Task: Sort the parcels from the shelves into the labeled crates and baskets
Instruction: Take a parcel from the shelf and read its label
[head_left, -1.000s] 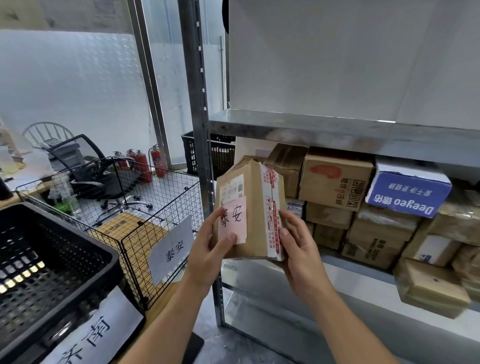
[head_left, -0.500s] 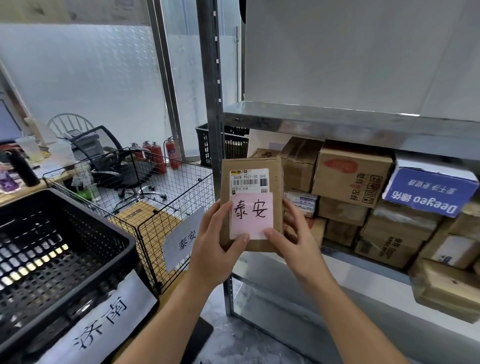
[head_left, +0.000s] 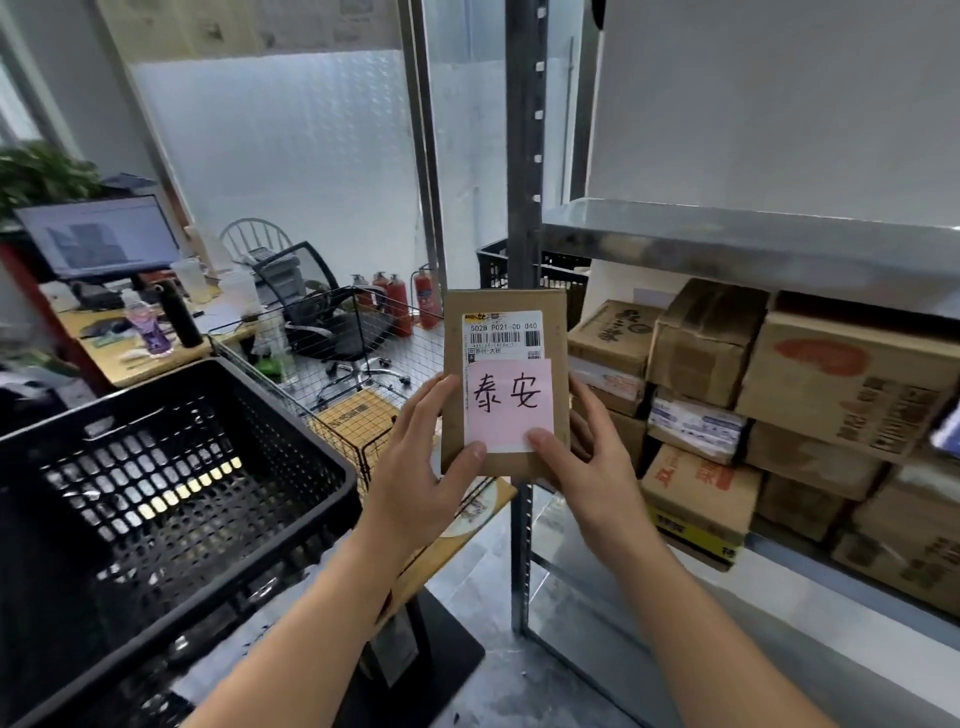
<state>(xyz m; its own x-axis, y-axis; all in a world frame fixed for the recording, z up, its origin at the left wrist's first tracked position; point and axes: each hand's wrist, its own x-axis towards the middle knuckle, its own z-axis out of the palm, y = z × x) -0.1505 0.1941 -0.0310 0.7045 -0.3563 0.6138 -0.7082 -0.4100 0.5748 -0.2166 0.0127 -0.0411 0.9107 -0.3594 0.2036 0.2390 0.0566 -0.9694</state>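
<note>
I am holding the cardboard parcel (head_left: 504, 306) upright at the centre of the frame. My left hand (head_left: 415, 467) and right hand (head_left: 587, 467) are gripping its lower sides, and its pink note (head_left: 509, 402) is facing me. The wire basket (head_left: 353, 405) is sitting just left of it.

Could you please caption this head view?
Left hand and right hand hold a parcel bearing a pink note beside shelves.

Plain brown cardboard for the parcel (head_left: 501, 306), with a pink note (head_left: 509, 410) in black handwriting and, at twelve o'clock of it, a white label (head_left: 501, 335) striped with black barcode. Black perforated crate (head_left: 171, 499) at eight o'clock, black wire-grid basket (head_left: 291, 402) at nine, red fire extinguishers (head_left: 400, 306) at ten, brown printed cartons (head_left: 852, 379) at three.
</note>
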